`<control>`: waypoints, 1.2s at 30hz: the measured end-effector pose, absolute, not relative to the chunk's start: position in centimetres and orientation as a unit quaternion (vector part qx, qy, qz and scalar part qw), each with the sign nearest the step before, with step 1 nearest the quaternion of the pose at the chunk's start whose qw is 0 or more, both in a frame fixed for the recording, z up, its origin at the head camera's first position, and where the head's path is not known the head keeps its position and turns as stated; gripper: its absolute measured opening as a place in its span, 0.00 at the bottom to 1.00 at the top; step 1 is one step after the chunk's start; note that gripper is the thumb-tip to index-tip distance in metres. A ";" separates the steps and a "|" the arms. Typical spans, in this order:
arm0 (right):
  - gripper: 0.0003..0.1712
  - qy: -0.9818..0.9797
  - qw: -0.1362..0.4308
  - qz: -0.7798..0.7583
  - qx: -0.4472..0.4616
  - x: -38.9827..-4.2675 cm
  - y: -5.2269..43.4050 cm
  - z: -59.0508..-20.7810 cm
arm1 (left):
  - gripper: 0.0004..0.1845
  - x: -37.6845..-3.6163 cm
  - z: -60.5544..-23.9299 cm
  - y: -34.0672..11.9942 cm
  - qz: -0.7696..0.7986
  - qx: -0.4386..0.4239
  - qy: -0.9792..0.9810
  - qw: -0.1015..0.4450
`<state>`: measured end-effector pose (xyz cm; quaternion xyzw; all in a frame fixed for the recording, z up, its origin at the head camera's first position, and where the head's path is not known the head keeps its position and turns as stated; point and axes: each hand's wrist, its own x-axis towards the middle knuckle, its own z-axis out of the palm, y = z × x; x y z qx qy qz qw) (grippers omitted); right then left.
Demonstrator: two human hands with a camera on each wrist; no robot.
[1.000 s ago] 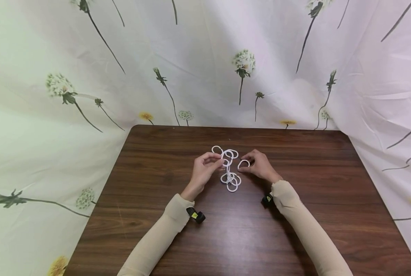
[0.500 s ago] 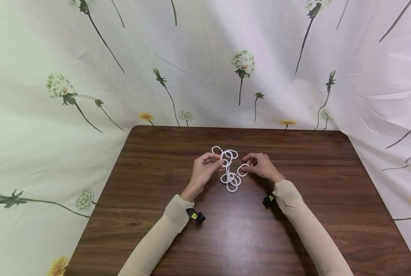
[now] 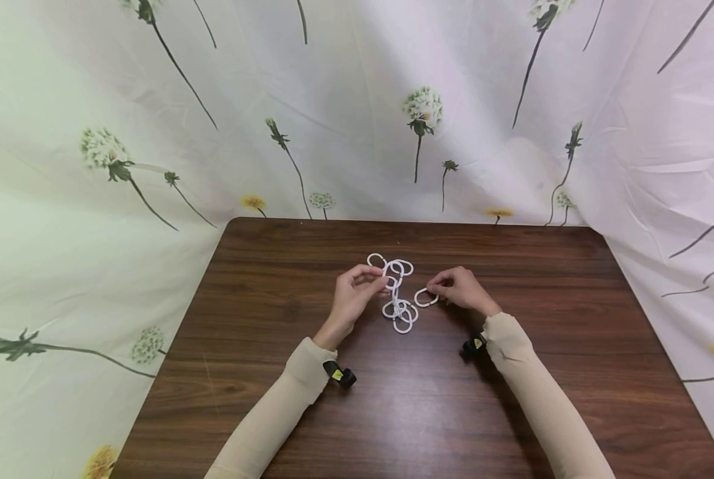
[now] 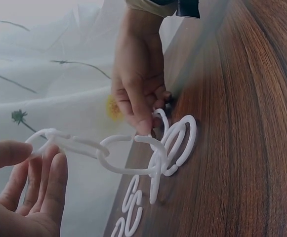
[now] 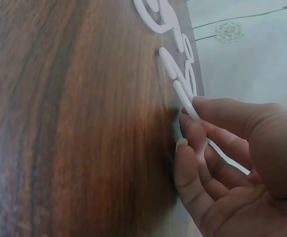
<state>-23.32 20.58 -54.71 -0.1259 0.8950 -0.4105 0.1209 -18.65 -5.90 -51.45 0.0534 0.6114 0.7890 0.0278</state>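
Observation:
My left hand (image 3: 352, 299) pinches the end link of a white plastic chain (image 4: 126, 171) between thumb and fingers. From there the chain slopes down to a cluster of links (image 3: 403, 330) on the table in front. To the right, my right hand (image 3: 463, 289) pinches one separate oval link (image 5: 184, 100) at its edge, with a small gap visible in the link's side. This link is low over the tabletop; whether it touches the wood is hard to tell. Several more white links (image 3: 376, 255) lie just beyond my left fingertips.
A dark wood-grain table (image 3: 261, 412) carries everything. Behind and beside it hangs a white curtain (image 3: 357, 120) printed with dandelions. Each wrist wears a black strap with a camera (image 3: 341, 374).
My right hand has moved slightly right and toward me, drawing the separate link away from the chain and tilting it flatter. My left hand and the chain have stayed nearly still.

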 end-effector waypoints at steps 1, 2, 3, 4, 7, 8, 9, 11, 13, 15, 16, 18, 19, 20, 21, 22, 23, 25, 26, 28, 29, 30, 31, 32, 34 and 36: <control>0.08 0.892 0.124 -0.416 -0.125 -23.3 20.7 -54.7 | 0.14 -18.7 -51.5 -5.9 0.789 0.054 0.612 0.028; 0.08 0.890 0.124 -0.421 -0.124 -23.3 20.8 -54.8 | 0.14 -18.7 -51.5 -5.9 0.788 0.054 0.613 0.028; 0.08 0.888 0.124 -0.424 -0.124 -23.2 20.8 -54.8 | 0.14 -18.6 -51.5 -5.9 0.788 0.054 0.613 0.029; 0.08 0.886 0.123 -0.428 -0.127 -23.2 20.9 -54.8 | 0.14 -18.7 -51.5 -5.9 0.787 0.054 0.614 0.029; 0.08 0.882 0.120 -0.438 -0.128 -23.2 21.1 -54.8 | 0.14 -18.7 -51.5 -5.8 0.786 0.055 0.616 0.027; 0.07 0.881 0.119 -0.441 -0.128 -23.2 21.2 -54.8 | 0.14 -18.7 -51.5 -5.8 0.785 0.055 0.617 0.026; 0.07 0.879 0.117 -0.444 -0.132 -23.1 21.3 -54.8 | 0.14 -18.7 -51.5 -5.8 0.784 0.054 0.617 0.024; 0.07 0.874 0.117 -0.455 -0.128 -23.1 21.4 -54.8 | 0.14 -18.8 -51.5 -5.8 0.784 0.054 0.618 0.021; 0.07 0.866 0.116 -0.470 -0.122 -23.0 21.5 -54.7 | 0.14 -18.8 -51.4 -5.8 0.785 0.054 0.617 0.022; 0.07 0.858 0.116 -0.486 -0.117 -22.9 21.6 -54.7 | 0.14 -18.8 -51.4 -5.8 0.787 0.053 0.615 0.024; 0.08 0.854 0.116 -0.495 -0.111 -22.9 21.6 -54.6 | 0.14 -18.8 -51.5 -5.8 0.787 0.052 0.614 0.026; 0.09 0.845 0.117 -0.511 -0.104 -22.8 21.7 -54.6 | 0.14 -18.8 -51.5 -5.8 0.789 0.050 0.611 0.030; 0.09 0.841 0.118 -0.519 -0.100 -22.7 21.7 -54.5 | 0.14 -18.8 -51.5 -5.8 0.790 0.049 0.610 0.031; 0.09 0.837 0.117 -0.525 -0.096 -22.7 21.7 -54.5 | 0.14 -18.8 -51.5 -5.8 0.791 0.049 0.609 0.031; 0.10 0.833 0.117 -0.532 -0.092 -22.6 21.7 -54.4 | 0.14 -18.8 -51.5 -5.8 0.791 0.050 0.609 0.031; 0.10 0.831 0.116 -0.537 -0.089 -22.6 21.7 -54.4 | 0.14 -18.8 -51.5 -5.8 0.792 0.050 0.608 0.032; 0.10 0.828 0.114 -0.543 -0.085 -22.6 21.7 -54.3 | 0.15 -18.8 -51.5 -5.8 0.792 0.051 0.607 0.033; 0.11 0.824 0.109 -0.550 -0.084 -22.5 21.7 -54.2 | 0.14 -18.7 -51.4 -5.8 0.791 0.052 0.609 0.032; 0.11 0.822 0.106 -0.553 -0.081 -22.4 21.7 -54.1 | 0.14 -18.8 -51.4 -5.7 0.790 0.052 0.609 0.032; 0.12 0.819 0.097 -0.560 -0.079 -22.4 21.7 -54.0 | 0.14 -18.8 -51.4 -5.7 0.791 0.052 0.609 0.033; 0.13 0.817 0.092 -0.564 -0.079 -22.4 21.7 -53.9 | 0.13 -18.8 -51.4 -5.7 0.791 0.052 0.609 0.032; 0.14 0.815 0.086 -0.567 -0.079 -22.4 21.7 -53.7 | 0.13 -18.8 -51.4 -5.7 0.791 0.051 0.609 0.032; 0.14 0.812 0.080 -0.573 -0.078 -22.4 21.6 -53.6 | 0.13 -18.8 -51.5 -5.7 0.791 0.052 0.608 0.031; 0.14 0.808 0.075 -0.579 -0.075 -22.4 21.5 -53.5 | 0.13 -18.8 -51.5 -5.7 0.792 0.051 0.607 0.032; 0.15 0.801 0.066 -0.590 -0.079 -22.4 21.4 -53.1 | 0.14 -18.8 -51.5 -5.7 0.793 0.051 0.606 0.032; 0.16 0.791 0.060 -0.604 -0.077 -22.3 21.1 -52.8 | 0.15 -18.8 -51.6 -5.7 0.793 0.050 0.607 0.032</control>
